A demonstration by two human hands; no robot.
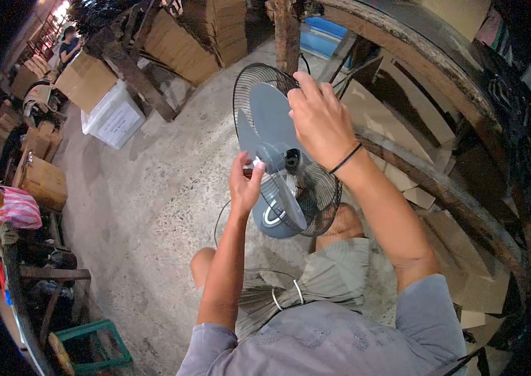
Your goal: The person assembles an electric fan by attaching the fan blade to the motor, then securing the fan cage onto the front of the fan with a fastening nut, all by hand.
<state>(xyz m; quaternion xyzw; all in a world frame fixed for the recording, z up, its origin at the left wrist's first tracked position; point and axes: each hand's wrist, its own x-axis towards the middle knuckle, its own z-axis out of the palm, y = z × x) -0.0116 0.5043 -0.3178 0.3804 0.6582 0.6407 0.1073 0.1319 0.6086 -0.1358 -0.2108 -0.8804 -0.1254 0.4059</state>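
An electric fan (269,103) with grey-blue blades stands upright between my knees, with no guard over the front of the blades. Behind the blades is its black wire rear guard (242,81). My left hand (245,182) is at the centre of the blades, thumb and fingers closed around a small whitish part at the hub; its exact kind is hard to make out. My right hand (320,116) is at the guard's upper right edge, fingers curled over the rim and partly hiding it. The fan's rounded grey-blue base (275,229) shows below the blades.
Wooden beams and flattened cardboard (397,113) line the right side. A white plastic bin (115,119) sits on the concrete floor at the upper left, near a seated person (68,47). At the lower left is a green frame stool (96,348). A cord trails by my legs.
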